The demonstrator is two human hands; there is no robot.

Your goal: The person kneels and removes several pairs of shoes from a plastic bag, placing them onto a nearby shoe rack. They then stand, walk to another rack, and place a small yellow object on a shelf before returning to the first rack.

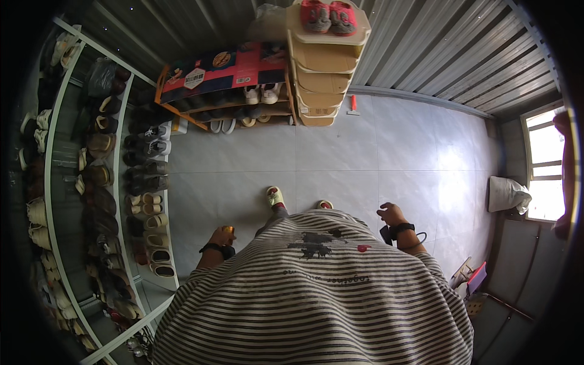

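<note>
My left hand [222, 236] hangs low beside my striped shirt, closed on a small orange-yellow object [229, 229] that is mostly hidden by the fingers. On the other side, my right hand [391, 214] hangs over the grey tiled floor [337, 150] with its fingers loosely curled and apart, holding nothing that I can see. Dark bands are on both wrists, with a black device [386, 234] and a cable at the right one. A light slipper [274, 196] shows on one foot, and the tip of another [325, 205] on the other.
Tall shelves [121, 150] full of shoes line the left side. Ahead stand an orange-framed shoe rack [182, 116] and a stacked beige plastic rack [326, 57] topped by pink-grey slippers [328, 18]. A red-handled scraper [353, 106] lies near the wall. A white sack [507, 195] sits at right.
</note>
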